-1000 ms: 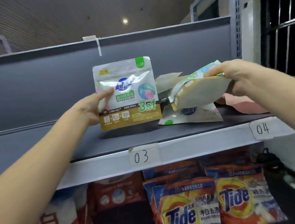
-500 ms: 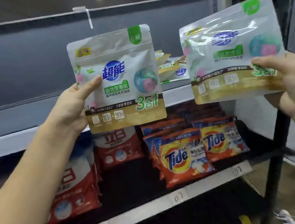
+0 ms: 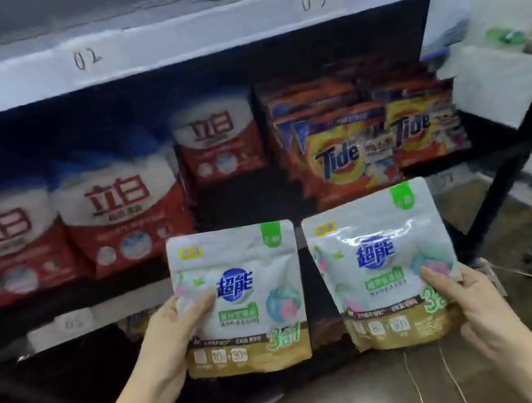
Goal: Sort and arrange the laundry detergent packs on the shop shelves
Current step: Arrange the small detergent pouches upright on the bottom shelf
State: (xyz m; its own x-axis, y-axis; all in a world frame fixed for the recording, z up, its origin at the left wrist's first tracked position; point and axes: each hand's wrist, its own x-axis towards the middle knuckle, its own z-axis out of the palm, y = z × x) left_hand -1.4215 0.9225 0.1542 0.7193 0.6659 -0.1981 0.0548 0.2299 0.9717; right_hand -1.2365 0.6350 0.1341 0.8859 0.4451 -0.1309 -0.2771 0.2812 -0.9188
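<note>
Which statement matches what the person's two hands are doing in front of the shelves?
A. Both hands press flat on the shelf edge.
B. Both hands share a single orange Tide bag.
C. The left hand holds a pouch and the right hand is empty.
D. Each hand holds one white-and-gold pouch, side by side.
D: the left hand grips the left pouch and the right hand grips the right pouch, both upright and facing the camera.

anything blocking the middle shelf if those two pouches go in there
Mostly yes: red and white bags fill the left, Tide bags the right. Only a dark gap lies behind the left pouch and right pouch.
</note>
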